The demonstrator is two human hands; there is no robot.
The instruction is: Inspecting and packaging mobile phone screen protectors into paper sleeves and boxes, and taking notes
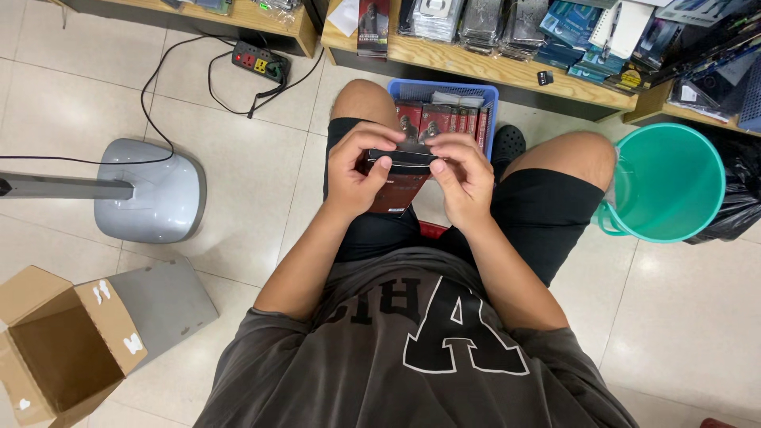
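While the person sits with knees apart, a small dark box (402, 160) is held above the lap, gripped at both ends. The left hand (358, 168) is closed around the box's left end, thumb on its near edge. The right hand (461, 176) pinches the right end with thumb and fingertips; whether a flap is being worked there cannot be told from this angle. Directly below the box, a flat dark red package (396, 194) hangs down or rests against the shorts. Just beyond the box, between the knees, stands a blue basket (485, 97) filled with upright red and black packages (436, 120). Right of the box sits a teal bucket (674, 186). Far left of the box are a grey fan base (154, 190) and an open cardboard carton (63, 349). Beyond the basket runs a wooden shelf (507, 70) with packaged goods.
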